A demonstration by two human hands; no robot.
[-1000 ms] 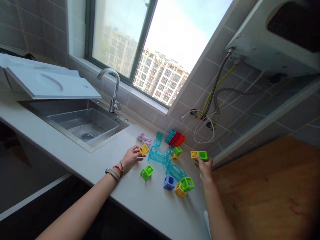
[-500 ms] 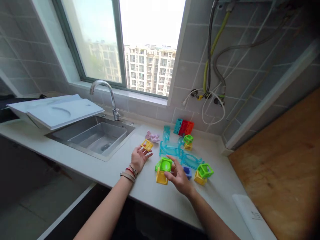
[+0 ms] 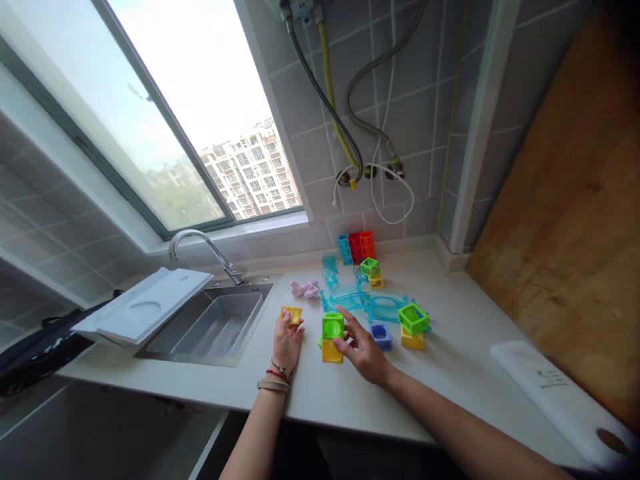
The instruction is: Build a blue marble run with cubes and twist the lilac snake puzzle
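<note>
Head view: left hand (image 3: pixel 286 341) holds yellow cube (image 3: pixel 291 315), right hand (image 3: pixel 364 350) touches stack (image 3: pixel 333 337)

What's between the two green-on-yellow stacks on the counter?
Head view: a blue cube lies between the left stack, at the right hand, and the right stack. The hand also crosses part of that gap. The left hand holds a yellow cube outside it.

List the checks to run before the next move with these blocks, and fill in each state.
1. Left hand holds the small yellow block: ok.
2. Right hand touches the green block stacked on the yellow base block: ok.
3. Right hand's grip on that stack is firm: cannot tell.
4. Stack stands upright on the counter: ok.
5. Stack stands apart from the blue cube: ok.
</note>
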